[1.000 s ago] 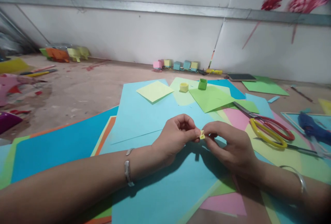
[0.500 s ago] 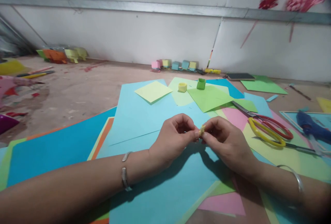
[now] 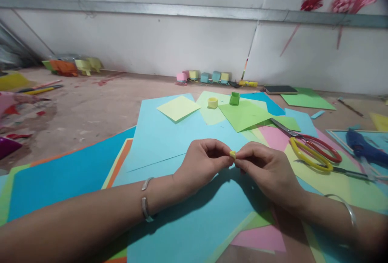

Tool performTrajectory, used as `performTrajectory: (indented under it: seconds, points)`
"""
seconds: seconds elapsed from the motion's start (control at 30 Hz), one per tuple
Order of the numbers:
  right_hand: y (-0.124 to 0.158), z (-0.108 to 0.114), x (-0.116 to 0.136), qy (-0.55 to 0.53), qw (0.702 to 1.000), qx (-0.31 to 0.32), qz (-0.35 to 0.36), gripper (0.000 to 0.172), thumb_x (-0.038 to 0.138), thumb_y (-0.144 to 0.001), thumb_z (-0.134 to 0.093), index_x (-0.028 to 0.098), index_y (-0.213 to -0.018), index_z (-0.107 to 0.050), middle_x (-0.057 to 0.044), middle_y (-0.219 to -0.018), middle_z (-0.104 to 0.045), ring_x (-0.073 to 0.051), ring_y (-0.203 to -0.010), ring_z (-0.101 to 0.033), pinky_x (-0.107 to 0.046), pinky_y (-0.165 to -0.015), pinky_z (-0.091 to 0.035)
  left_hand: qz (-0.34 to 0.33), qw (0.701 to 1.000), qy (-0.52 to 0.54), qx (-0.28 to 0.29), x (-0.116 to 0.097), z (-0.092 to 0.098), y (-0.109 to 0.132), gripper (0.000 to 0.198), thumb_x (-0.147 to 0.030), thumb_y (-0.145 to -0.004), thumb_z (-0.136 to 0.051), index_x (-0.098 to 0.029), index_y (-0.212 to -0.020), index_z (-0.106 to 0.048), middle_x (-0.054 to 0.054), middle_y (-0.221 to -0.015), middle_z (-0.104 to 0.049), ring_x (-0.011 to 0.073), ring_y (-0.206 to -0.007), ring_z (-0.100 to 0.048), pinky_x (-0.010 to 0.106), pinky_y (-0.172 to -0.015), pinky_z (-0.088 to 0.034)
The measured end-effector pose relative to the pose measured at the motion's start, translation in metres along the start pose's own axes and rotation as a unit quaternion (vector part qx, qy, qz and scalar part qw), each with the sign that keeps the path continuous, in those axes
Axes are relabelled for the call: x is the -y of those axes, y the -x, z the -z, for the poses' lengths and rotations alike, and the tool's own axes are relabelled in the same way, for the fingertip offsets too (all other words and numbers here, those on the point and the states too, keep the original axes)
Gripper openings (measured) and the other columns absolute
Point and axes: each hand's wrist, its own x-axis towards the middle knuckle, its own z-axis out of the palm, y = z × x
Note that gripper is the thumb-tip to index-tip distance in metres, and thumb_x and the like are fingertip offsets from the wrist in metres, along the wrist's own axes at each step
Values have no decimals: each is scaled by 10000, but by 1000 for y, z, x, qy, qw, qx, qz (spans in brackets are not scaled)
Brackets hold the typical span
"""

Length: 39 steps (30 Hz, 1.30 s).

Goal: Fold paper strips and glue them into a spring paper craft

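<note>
A tiny folded piece of yellow paper [image 3: 232, 154] is pinched between the fingertips of both hands, above the light blue sheets [image 3: 163, 141]. My left hand [image 3: 204, 164] grips it from the left with thumb and forefinger. From the right, my right hand [image 3: 266, 170] closes its thumb and fingers on the other side. Fingertips cover much of the piece. Beyond the hands stand a small yellow paper box [image 3: 212, 102] and a small green paper box [image 3: 234, 98]. A pale yellow paper square [image 3: 178, 109] lies to their left.
Scissors with red and yellow handles [image 3: 315, 149] rest on paper at the right, near a blue glue gun [image 3: 363, 145]. A phone [image 3: 280, 89] lies farther back. Little paper cubes [image 3: 204, 77] line the wall. Dark blue sheets [image 3: 69, 178] spread at left.
The yellow piece has turned between the fingertips, from upright to lying more sideways. Both hands have shifted slightly, and the left fingers now sit a little lower.
</note>
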Motion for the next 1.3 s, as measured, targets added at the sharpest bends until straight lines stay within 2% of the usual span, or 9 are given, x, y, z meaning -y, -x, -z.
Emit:
performTrajectory:
  seconds: [0.1, 0.27, 0.47, 0.53, 0.63, 0.83, 0.93, 1.13, 1.3]
  points:
    - [1, -1, 2, 21, 1000, 3, 4, 56, 195, -791, -644, 193, -743, -673, -13, -694, -663, -141, -634, -612, -265, -593, -512, 18, 1000, 6, -2, -2, -1, 0, 82, -125, -580, -747, -133, -609, -671, 9, -559, -649, 103, -538, -557, 245, -562, -434]
    - [-1, -1, 8, -40, 999, 10, -19, 45, 185, -760, -623, 198, -721, -640, 2, -699, -633, -120, -622, -596, -220, -546, -491, 32, 998, 36, 41, -1, 0, -2, 117, -132, -550, -756, -135, -601, -650, -8, -522, -610, 91, -513, -524, 235, -538, -413]
    - [-6, 0, 10, -87, 986, 37, -134, 52, 166, -684, -588, 199, -663, -623, 48, -567, -560, -86, -471, -505, -198, -430, -419, 8, 998, 30, 58, 1, 1, -3, 80, -107, -580, -712, -141, -624, -655, -12, -555, -610, 88, -539, -528, 229, -548, -409]
    - [-6, 0, 8, -98, 984, 36, -147, 47, 169, -680, -582, 198, -673, -618, 53, -550, -554, -87, -459, -512, -201, -434, -428, 1, 998, 17, 59, 0, 2, -3, 85, -104, -586, -718, -140, -643, -667, -4, -581, -628, 97, -563, -549, 235, -564, -421]
    - [-6, 1, 6, -91, 988, 31, -122, 64, 157, -695, -574, 198, -685, -622, 52, -543, -562, -94, -476, -541, -209, -469, -457, 1, 998, 3, 63, -1, 2, -3, 99, -113, -587, -740, -139, -665, -685, 6, -612, -653, 110, -580, -574, 248, -582, -448]
    - [-5, 4, 3, -47, 998, 29, -19, 90, 172, -758, -566, 190, -742, -653, 6, -669, -635, -119, -551, -610, -244, -531, -502, -40, 997, -65, 22, 1, 1, -3, 48, -118, -625, -702, -146, -665, -703, 40, -669, -688, 146, -616, -610, 273, -592, -480]
    - [-7, 7, 6, -38, 997, 51, -32, 106, 215, -791, -566, 186, -733, -650, 7, -639, -623, -123, -558, -610, -242, -535, -500, -61, 992, -109, 16, 3, 1, -3, 65, -101, -643, -667, -149, -677, -696, 42, -686, -693, 151, -624, -618, 272, -593, -488]
    - [-10, 5, 4, -19, 988, 90, -126, 75, 253, -770, -618, 189, -758, -581, 24, -639, -584, -114, -541, -555, -236, -491, -461, -126, 970, -207, 19, 7, 2, 1, 114, -69, -680, -616, -173, -720, -594, 16, -725, -658, 156, -689, -628, 282, -640, -521]
    - [-7, 1, 2, -1, 993, 80, -83, 55, 208, -736, -599, 194, -765, -555, 25, -655, -568, -110, -560, -517, -230, -486, -437, -159, 963, -216, 19, 9, 0, 6, 175, -69, -705, -617, -199, -761, -514, 1, -761, -640, 153, -725, -632, 284, -663, -534]
